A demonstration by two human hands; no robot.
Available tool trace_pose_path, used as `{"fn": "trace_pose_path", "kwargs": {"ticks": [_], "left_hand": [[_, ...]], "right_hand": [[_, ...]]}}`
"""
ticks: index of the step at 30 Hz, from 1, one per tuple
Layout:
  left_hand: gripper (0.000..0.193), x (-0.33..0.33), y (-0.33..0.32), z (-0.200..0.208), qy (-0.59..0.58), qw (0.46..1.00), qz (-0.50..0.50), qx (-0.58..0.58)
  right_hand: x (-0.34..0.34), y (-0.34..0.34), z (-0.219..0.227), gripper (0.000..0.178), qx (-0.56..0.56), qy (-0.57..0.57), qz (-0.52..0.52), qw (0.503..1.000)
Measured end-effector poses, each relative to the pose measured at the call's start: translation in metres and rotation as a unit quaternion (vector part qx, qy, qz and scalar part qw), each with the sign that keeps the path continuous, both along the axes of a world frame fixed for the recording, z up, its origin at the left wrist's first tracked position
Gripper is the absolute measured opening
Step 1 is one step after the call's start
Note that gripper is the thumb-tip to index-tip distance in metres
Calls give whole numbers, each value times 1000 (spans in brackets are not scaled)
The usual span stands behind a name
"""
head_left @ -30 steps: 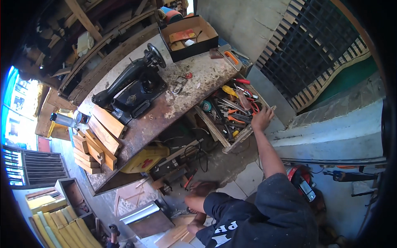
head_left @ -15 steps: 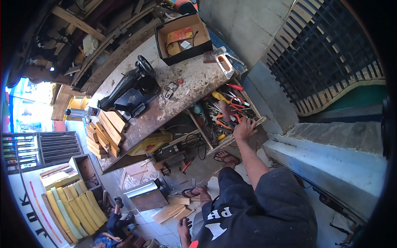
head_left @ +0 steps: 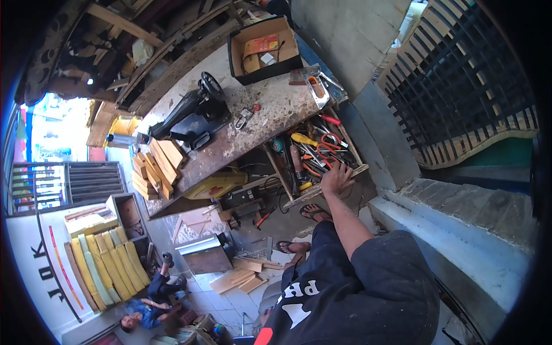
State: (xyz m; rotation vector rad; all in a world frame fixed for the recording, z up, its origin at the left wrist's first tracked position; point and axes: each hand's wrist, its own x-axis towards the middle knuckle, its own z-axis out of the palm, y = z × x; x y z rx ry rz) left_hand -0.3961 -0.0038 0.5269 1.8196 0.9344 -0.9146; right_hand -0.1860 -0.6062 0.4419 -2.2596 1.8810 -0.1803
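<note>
My right hand (head_left: 336, 178) reaches out with fingers spread over the front edge of a pulled-out wooden drawer (head_left: 357, 168); it grips nothing I can see. The drawer is packed with several hand tools, among them a yellow-handled screwdriver (head_left: 302, 139) and red-handled pliers (head_left: 330, 141). It hangs under a worn workbench (head_left: 270, 118). A black sewing machine (head_left: 190, 115) stands on the bench, to the left of my hand. My left hand is out of sight. My sandalled feet (head_left: 313, 213) rest on the floor below the drawer.
An open cardboard box (head_left: 236, 52) sits at the bench's far end, with stacked wooden blocks (head_left: 158, 167) at its left end. Concrete steps (head_left: 460, 201) and a black metal grille (head_left: 460, 86) lie to the right. Another person (head_left: 149, 305) is on the floor, lower left, near yellow cushions (head_left: 103, 264).
My right hand has drawn back from over the tools to the drawer's front edge. The view has swung, so the bench and drawer now sit higher and nearer the middle.
</note>
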Motion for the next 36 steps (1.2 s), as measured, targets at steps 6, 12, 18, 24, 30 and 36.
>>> {"fn": "trace_pose_path", "kwargs": {"ticks": [6,12,18,24,30,36], "left_hand": [[40,12,-6,-11,-20,999,33,-11],[36,6,-30,-17,-39,997,-56,-29],[36,11,-32,-9,-26,998,-57,-15],[36,18,-37,-5,-16,998,-64,-5],[37,32,-50,-16,-4,997,-79,5],[37,55,-59,-14,-12,995,-97,16]], "right_hand": [[-6,-7,7,24,21,9,-7,1000],[-5,-4,11,22,34,10,1,999],[-5,-3,10,21,27,5,-9,1000],[-8,-6,4,30,66,-2,10,998],[-8,-18,39,61,81,-107,79,988],[21,-71,37,60,290,69,138,945]]}}
